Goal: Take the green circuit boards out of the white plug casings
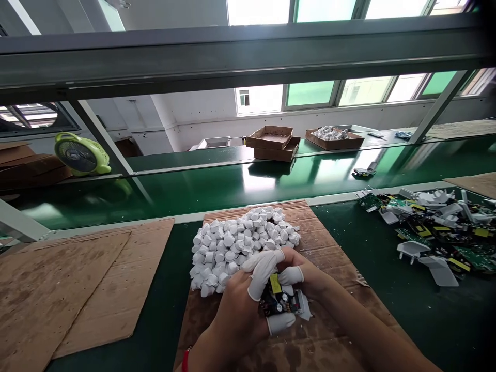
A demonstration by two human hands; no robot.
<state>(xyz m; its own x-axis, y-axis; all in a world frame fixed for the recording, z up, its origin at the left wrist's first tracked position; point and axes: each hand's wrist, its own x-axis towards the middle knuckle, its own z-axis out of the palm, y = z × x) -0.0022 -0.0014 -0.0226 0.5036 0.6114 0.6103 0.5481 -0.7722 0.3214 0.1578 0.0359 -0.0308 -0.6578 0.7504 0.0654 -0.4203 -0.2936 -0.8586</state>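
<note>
Both my hands meet around a small circuit board (pixel 279 302) with a yellow-wrapped part and a pale plastic piece at its right end. White finger cots cover several of my fingertips. My left hand (pixel 244 302) grips the board from the left, thumb below and fingers over its top. From the right, my right hand (pixel 298 268) closes on the board's upper side; some of its fingertips are hidden behind the left fingers. Just beyond my hands lies a heap of small white putty-like lumps (pixel 240 243) on a cardboard sheet (pixel 325 253).
A pile of circuit boards with white plastic parts (pixel 437 222) lies at the right. Flat cardboard (pixel 77 284) covers the left bench. Behind runs a green conveyor belt (pixel 186 186), with cardboard trays (pixel 271 142) and a green fan (pixel 82 154) beyond. A metal beam (pixel 248 51) crosses overhead.
</note>
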